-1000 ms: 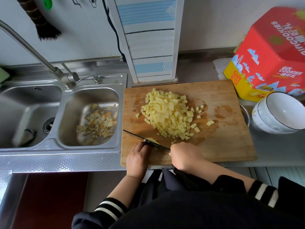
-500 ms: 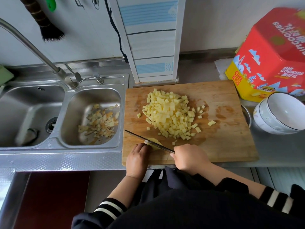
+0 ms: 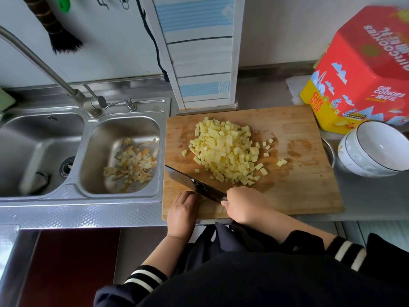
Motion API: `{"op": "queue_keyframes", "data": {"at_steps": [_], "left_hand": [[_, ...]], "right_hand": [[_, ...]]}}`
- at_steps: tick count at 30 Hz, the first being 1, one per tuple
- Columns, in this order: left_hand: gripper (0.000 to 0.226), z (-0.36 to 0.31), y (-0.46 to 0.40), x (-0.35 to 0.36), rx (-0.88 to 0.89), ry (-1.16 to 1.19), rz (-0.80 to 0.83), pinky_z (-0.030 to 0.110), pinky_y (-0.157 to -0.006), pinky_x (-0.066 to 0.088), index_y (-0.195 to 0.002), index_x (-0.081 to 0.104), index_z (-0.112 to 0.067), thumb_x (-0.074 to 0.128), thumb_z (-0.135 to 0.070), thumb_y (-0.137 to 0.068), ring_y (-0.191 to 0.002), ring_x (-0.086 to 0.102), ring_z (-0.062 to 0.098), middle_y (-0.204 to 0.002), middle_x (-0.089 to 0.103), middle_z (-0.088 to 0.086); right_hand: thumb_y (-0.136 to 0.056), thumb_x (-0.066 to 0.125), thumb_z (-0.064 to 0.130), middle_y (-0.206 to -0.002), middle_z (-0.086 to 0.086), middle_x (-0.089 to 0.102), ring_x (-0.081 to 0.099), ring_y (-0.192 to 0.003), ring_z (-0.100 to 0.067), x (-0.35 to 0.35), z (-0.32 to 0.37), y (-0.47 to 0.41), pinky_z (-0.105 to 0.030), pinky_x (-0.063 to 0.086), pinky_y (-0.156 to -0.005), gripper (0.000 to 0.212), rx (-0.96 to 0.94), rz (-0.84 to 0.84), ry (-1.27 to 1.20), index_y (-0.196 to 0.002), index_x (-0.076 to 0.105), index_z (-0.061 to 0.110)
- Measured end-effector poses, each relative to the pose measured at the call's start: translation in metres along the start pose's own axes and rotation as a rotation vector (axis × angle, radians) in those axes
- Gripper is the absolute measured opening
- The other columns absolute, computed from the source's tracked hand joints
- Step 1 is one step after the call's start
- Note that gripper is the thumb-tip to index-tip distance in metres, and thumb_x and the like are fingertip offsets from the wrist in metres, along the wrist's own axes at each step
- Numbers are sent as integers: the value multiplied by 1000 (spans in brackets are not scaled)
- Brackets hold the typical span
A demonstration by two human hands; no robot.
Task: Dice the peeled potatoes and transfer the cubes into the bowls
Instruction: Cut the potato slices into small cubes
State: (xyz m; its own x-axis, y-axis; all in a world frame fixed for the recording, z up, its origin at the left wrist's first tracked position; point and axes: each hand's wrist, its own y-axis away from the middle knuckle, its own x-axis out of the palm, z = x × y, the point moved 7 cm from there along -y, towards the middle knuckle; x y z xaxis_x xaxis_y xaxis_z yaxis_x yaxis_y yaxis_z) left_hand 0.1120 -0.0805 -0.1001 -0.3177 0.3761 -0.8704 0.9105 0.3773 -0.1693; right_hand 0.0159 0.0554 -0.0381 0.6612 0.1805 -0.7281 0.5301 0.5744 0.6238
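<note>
A heap of diced potato cubes [image 3: 223,151] lies in the middle of the wooden cutting board [image 3: 305,187], with a few loose cubes to its right. My right hand [image 3: 245,204] grips the handle of a cleaver [image 3: 194,182], whose blade slants left across the board's near edge and shows its flat side. My left hand [image 3: 183,209] has its fingers curled down against the blade, on a potato piece that the blade hides. Stacked white bowls [image 3: 374,149] stand to the right of the board.
A double steel sink [image 3: 88,196] is on the left, with potato peels [image 3: 132,160] in its right basin and a tap [image 3: 44,65] above. A red and yellow cookie tin [image 3: 363,72] stands at the back right. A metal bowl rim [image 3: 330,151] shows beside the board.
The cleaver blade has tipped so that its flat side shows and now covers the potato piece seen beyond it earlier. Both hands stay at the board's near edge.
</note>
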Motion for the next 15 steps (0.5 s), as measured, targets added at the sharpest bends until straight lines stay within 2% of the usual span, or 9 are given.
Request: {"op": "queue_keyframes", "data": {"at_steps": [3, 7, 12, 15], "left_hand": [[22, -3, 1, -3, 11, 12, 1, 33, -56, 48, -84, 69, -10, 52, -24, -88, -76, 58, 26, -84, 62, 4], [23, -3, 0, -5, 9, -4, 15, 35, -58, 52, -86, 70, -10, 51, -23, -86, -79, 60, 29, -85, 64, 6], [27, -4, 1, -9, 23, -33, -1, 34, -59, 53, -87, 72, -10, 49, -25, -87, -81, 59, 27, -86, 66, 5], [29, -5, -1, -9, 19, -34, 11, 36, -58, 53, -87, 73, -10, 49, -27, -88, -80, 60, 29, -86, 67, 5]], "right_hand": [[-104, 38, 35, -83, -3, 58, 60, -82, -27, 1, 0, 5, -33, 43, -64, 34, -42, -27, 7, -101, 60, 10], [-104, 37, 34, -75, -2, 52, 52, -69, -25, 0, 3, 15, -32, 32, -52, 34, -99, -27, 69, -80, 49, 13], [-103, 39, 28, -67, 0, 47, 49, -64, -24, 1, 7, 14, -30, 27, -46, 31, -112, -30, 99, -85, 56, 10], [-100, 44, 21, -64, -1, 48, 47, -57, -22, 4, 5, 9, -30, 29, -46, 26, -93, -8, 90, -79, 55, 10]]}}
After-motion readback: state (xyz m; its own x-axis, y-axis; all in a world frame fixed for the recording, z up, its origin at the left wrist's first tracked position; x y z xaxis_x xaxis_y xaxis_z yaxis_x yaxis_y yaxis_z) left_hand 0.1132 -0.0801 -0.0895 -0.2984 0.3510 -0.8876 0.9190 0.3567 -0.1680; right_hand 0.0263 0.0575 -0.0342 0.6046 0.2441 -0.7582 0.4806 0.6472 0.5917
